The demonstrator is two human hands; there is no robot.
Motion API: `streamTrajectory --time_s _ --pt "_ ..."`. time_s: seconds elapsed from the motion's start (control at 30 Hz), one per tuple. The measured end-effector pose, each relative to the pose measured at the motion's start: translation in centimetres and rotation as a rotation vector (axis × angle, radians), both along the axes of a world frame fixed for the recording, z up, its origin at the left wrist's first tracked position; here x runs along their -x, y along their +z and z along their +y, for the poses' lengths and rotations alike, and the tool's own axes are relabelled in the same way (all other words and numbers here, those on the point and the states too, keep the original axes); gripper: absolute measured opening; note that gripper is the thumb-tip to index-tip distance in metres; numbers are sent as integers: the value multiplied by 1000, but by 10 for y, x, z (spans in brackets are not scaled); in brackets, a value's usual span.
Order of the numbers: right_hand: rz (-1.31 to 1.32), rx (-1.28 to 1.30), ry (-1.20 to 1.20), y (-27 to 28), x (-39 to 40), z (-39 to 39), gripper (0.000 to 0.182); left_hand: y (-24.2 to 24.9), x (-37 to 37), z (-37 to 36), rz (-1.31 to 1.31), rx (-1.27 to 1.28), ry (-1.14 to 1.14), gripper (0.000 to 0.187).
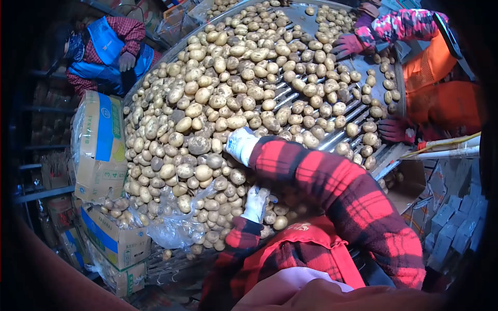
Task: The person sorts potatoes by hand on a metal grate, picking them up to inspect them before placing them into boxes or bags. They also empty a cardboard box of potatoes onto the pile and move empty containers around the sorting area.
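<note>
In the head view, we had a broad heap of potatoes [199,145] before us, spread over a metal sorting table [358,109] whose slats showed through at the right. Our right hand [241,145], in a white glove with blue marks, lay on the middle of the heap, its fingers partly hidden; we could not tell whether it pinched a potato. Our left hand [255,204], also white-gloved, was nearer to us, against the potatoes at the near edge; we could not tell its grip either. Clear plastic [176,228] lay crumpled at the near left, beside an open carton [136,251]. A taller carton [101,150] stood at the heap's left edge. A person in a blue apron [106,44] was at the far left, and at the right, a pink-gloved hand [348,45] of another person reached over the potatoes.
</note>
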State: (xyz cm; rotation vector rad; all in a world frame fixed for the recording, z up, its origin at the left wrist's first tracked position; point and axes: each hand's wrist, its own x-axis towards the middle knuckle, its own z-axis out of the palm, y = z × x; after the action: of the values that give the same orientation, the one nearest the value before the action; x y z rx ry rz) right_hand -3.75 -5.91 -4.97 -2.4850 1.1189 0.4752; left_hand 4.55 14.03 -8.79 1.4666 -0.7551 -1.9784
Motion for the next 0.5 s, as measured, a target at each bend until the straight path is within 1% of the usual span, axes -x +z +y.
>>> streamTrajectory --time_s 0.03,0.07,0.13,0.17,0.23,0.3,0.37,0.4,0.47,0.5 --pt "-219 125 3 -12 11 -1 30 -5 -1 1 -28 50 -42 26" --pt "-545 201 -17 -8 41 3 30 9 2 -6 -5 -49 -39 37" --pt "-934 -84 -265 -18 76 -3 42 25 6 -9 225 46 6 53" --pt "-1111 -562 -480 4 107 -2 42 21 4 -8 191 33 37 60" --pt "-1458 -1080 -916 -10 154 -2 43 20 3 -9 199 -9 68 54" --pt "-1533 -1055 -1260 -25 172 -30 43 18 3 -9 221 -25 90 49" --pt "-1108 -586 -1191 -34 191 -100 42 13 1 -7 253 -37 104 48" --pt "-828 -165 -981 -57 194 -136 42 12 0 -6 269 -46 130 48" --pt "-390 655 -636 -45 178 -166 39 14 -7 -7 240 -118 89 48" --pt "-244 494 -681 -50 173 -199 43 12 -8 -8 270 -104 92 48"
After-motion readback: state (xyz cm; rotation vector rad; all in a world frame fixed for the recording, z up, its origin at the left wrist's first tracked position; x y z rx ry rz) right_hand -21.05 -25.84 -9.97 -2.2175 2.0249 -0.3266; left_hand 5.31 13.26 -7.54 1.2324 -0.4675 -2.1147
